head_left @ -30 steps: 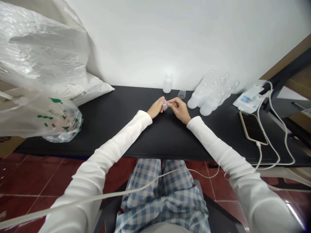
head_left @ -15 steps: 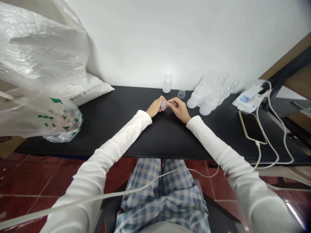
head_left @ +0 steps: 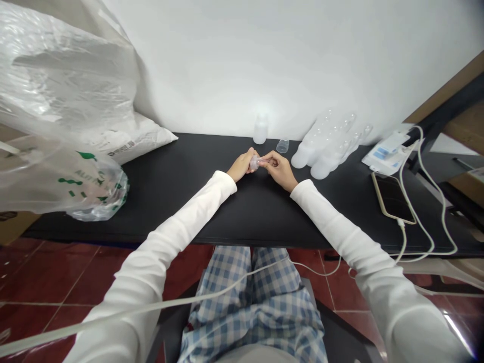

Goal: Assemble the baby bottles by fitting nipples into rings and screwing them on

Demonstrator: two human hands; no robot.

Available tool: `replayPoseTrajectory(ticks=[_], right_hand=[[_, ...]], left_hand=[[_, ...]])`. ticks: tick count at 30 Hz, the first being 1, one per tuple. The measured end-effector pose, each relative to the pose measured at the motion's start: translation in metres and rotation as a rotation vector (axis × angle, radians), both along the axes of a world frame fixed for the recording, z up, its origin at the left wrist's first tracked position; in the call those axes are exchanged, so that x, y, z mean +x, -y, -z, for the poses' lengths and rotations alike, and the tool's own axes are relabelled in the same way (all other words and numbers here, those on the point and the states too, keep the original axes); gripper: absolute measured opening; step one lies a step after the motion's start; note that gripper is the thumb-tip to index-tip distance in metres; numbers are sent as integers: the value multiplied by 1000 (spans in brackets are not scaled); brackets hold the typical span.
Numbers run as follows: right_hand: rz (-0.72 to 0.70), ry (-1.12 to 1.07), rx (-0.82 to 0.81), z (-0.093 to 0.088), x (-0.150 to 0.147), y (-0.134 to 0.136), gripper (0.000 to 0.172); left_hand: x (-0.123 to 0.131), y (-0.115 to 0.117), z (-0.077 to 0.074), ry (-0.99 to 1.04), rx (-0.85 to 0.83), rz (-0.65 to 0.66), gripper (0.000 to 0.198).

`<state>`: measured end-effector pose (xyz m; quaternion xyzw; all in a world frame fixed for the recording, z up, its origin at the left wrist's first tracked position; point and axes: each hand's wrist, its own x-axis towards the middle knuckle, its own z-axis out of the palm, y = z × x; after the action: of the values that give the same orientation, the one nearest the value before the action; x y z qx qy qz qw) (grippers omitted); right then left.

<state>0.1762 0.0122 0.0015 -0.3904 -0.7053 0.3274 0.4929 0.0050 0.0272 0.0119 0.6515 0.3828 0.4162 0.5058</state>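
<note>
Both hands work close together at the middle of the black tabletop (head_left: 162,171), with a small clear ribbed plastic piece (head_left: 254,163) held between them. The left hand (head_left: 240,168) pinches it from one side and the right hand (head_left: 280,171) closes on it from the other, its fingertips (head_left: 266,160) drawn in towards a thin pale sliver at the piece's end; neither hand has let go. The work in hand looks like fine fingertip handling of this one part, and any next move calls for a steady pinch, since so small a piece could easily slip. Fingers hide much of it, so its exact form, and whether it is one part or two, cannot be made out. Beyond the hands stand an upright translucent plastic bottle (head_left: 260,130) and a small clear cup (head_left: 282,146), with a cluster of translucent bottles (head_left: 321,147) lying to their right.
</note>
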Motion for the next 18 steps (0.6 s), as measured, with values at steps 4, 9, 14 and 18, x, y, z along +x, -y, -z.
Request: replayPoseTrajectory(ticks=[4, 9, 14, 18], right_hand=[[28, 23, -17, 1, 1, -1, 43], [79, 70, 89, 1, 1, 0, 38], [180, 149, 209, 5, 3, -4, 23], [245, 198, 252, 14, 6, -10, 24]], left_hand=[[2, -3, 3, 12, -49, -48, 65], [5, -5, 4, 20, -55, -126, 65], [2, -8, 7, 31, 60, -303, 38], [1, -21, 9, -59, 189, -512, 16]])
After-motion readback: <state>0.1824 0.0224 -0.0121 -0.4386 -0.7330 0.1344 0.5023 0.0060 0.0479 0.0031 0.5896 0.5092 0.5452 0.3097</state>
